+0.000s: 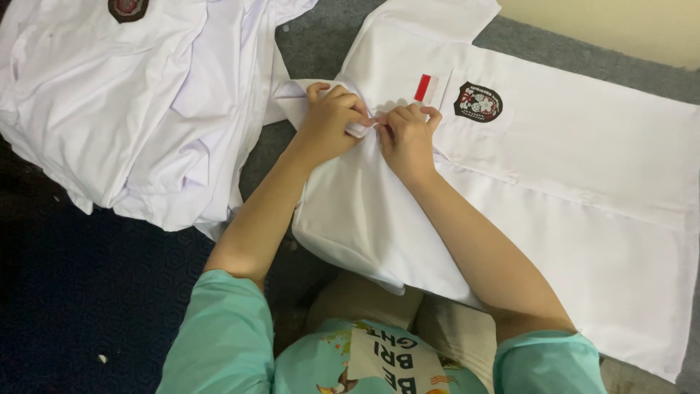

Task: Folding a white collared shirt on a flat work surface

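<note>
A white shirt lies spread on the floor, with a dark round badge and a small red-and-white patch on its chest. My left hand and my right hand meet at the shirt's front near the collar. Both pinch the white cloth between fingers and thumbs, almost touching each other. What lies between the fingertips is too small to tell. The shirt's lower part drapes over my lap.
A pile of other white shirts lies at the left, one with a dark badge at the top. Grey carpet shows between them, dark blue carpet at the lower left, a pale wall at the upper right.
</note>
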